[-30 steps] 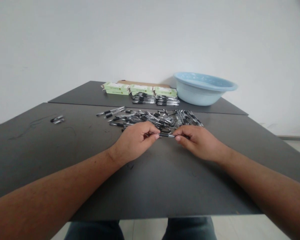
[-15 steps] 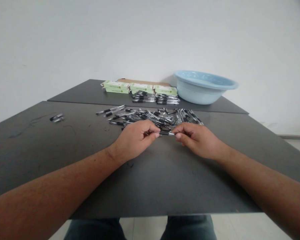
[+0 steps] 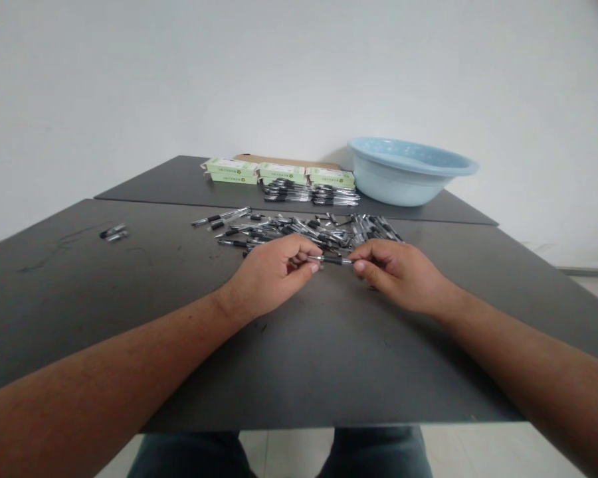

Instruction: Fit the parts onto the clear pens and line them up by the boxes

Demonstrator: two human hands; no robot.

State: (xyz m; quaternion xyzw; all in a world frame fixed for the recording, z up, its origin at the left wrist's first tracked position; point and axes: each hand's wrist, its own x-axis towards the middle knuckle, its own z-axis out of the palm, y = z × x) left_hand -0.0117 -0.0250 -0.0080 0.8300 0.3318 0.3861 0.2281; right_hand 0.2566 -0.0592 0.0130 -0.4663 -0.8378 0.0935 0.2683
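Observation:
Between my two hands a pen (image 3: 335,261) with a black grip is held level, just above the table. My left hand (image 3: 278,271) pinches its left end between thumb and fingertips. At the other end, the thumb and fingers of my right hand (image 3: 397,271) close on the pen's tip part. Right behind my hands lies a loose heap of pen parts and pens (image 3: 299,229), clear barrels and black grips mixed together. My fingers hide both ends of the held pen and part of the heap.
Neat stacks of pens (image 3: 335,195) lie farther back, before several light green boxes (image 3: 234,171). A blue basin (image 3: 403,179) stands at the back right. Two small clear pieces (image 3: 114,232) lie far left on the dark table (image 3: 299,372), which has a seam across it.
My right hand has shifted slightly to the right, and a little more of the pen shows between my hands. Both hands keep their pinch on it.

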